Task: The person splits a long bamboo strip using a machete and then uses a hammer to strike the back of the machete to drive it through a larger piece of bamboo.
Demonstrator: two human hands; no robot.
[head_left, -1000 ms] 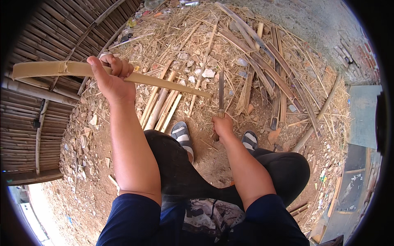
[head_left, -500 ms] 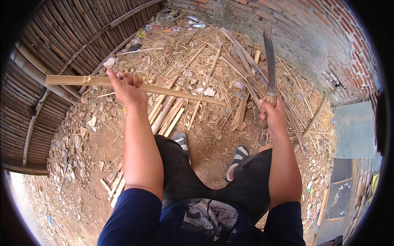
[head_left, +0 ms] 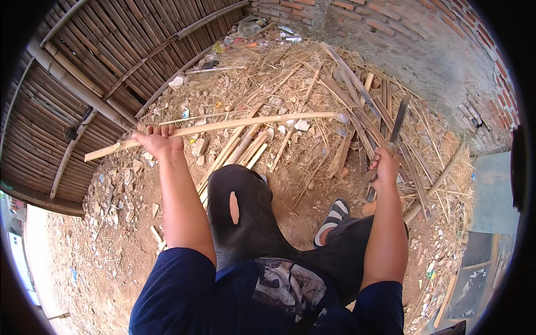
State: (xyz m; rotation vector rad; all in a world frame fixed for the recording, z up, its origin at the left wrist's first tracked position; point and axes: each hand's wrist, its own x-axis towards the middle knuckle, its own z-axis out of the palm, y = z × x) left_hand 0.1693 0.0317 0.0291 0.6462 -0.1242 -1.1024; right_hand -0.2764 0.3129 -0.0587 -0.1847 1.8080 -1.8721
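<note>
My left hand [head_left: 162, 143] is closed around a long, pale bamboo strip [head_left: 240, 123] near its left end. The strip lies almost level across the view, its far end reaching over the straw-covered ground. On the right, my right hand [head_left: 385, 164] grips the wooden handle of a machete [head_left: 398, 120]. Its dark blade points up and away, apart from the strip. Below the strip, several cut bamboo pieces [head_left: 245, 146] lie on the ground beyond my left knee.
Dark split wood [head_left: 357, 114] lies piled beyond my right hand. Rubble and straw cover the dirt ground. A bamboo-slat wall [head_left: 117, 50] rises at the left, a brick wall [head_left: 413, 44] at the back right. Grey-blue panels [head_left: 491, 192] stand at the right.
The bamboo strip has tilted, its right end rising and its left end dropping. The machete has swung lower and further right. My left knee has come up.
</note>
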